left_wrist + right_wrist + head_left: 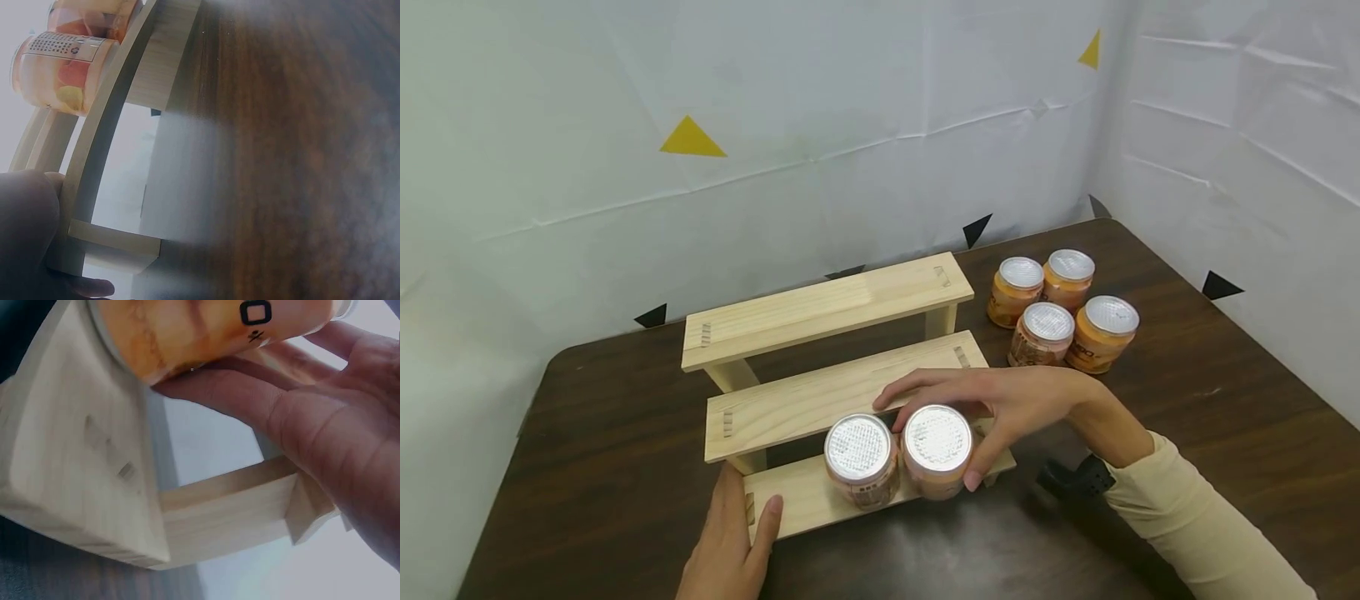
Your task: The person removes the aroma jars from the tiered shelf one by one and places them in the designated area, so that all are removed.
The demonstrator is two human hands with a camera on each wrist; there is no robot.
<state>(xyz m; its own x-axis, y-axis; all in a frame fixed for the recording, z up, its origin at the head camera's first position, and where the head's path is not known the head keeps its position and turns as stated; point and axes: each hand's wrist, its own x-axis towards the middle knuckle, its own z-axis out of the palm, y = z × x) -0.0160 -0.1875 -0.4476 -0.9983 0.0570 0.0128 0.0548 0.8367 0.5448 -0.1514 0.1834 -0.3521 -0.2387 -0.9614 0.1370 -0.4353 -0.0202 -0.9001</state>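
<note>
A three-step wooden rack (827, 304) stands on the dark table. Two orange-labelled cans (859, 450) with silver lids sit side by side on its lowest step (801, 496). My right hand (1000, 404) holds the right-hand can (937, 442), thumb at the near right side and fingers behind it. In the right wrist view, that can (206, 331) stands on the step beside the fingers. At the left end of the lowest step, my left hand (730, 533) grips the rack, thumb on top. The left wrist view shows the step's edge (103, 150) against this hand.
Several similar cans (1108, 325) stand grouped on the table, right of the rack. The upper steps (820, 400) rise behind the lowest one. White sheeting (850, 100) with yellow and black triangles hangs behind the table and along its right. A black strap (1075, 477) is at my right wrist.
</note>
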